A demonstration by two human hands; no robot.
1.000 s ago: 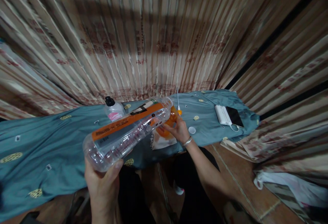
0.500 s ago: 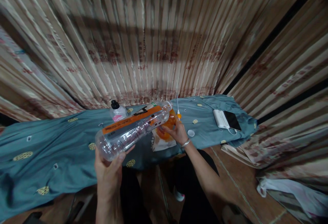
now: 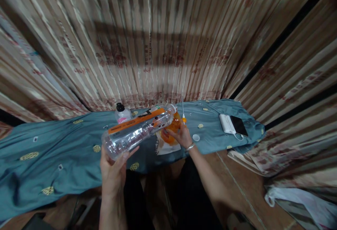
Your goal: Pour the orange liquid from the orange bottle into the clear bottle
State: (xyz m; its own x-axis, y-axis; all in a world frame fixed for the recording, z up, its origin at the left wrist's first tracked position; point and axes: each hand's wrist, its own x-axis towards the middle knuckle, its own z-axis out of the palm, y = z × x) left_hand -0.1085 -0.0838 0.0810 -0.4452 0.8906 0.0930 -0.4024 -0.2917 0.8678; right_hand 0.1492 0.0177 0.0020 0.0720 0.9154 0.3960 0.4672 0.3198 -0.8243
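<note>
My left hand (image 3: 113,170) grips the base of a large clear plastic bottle (image 3: 138,132) with an orange label, tipped so its open neck points right and away. The neck reaches an orange container (image 3: 172,130) that my right hand (image 3: 180,136) holds on a white cloth or paper (image 3: 167,147). A thin white stick with an orange part (image 3: 182,112) stands just behind the orange container. A small white cap (image 3: 196,137) lies on the teal cloth right of my right hand.
A teal patterned cloth (image 3: 52,146) covers the table. A small bottle with a black cap and pink label (image 3: 121,113) stands at the back. A white power bank (image 3: 226,123) and a black phone (image 3: 239,125) lie at right. Striped curtains hang behind.
The bottle and my left hand have moved further from the camera, towards the table. My right hand stays on the orange container.
</note>
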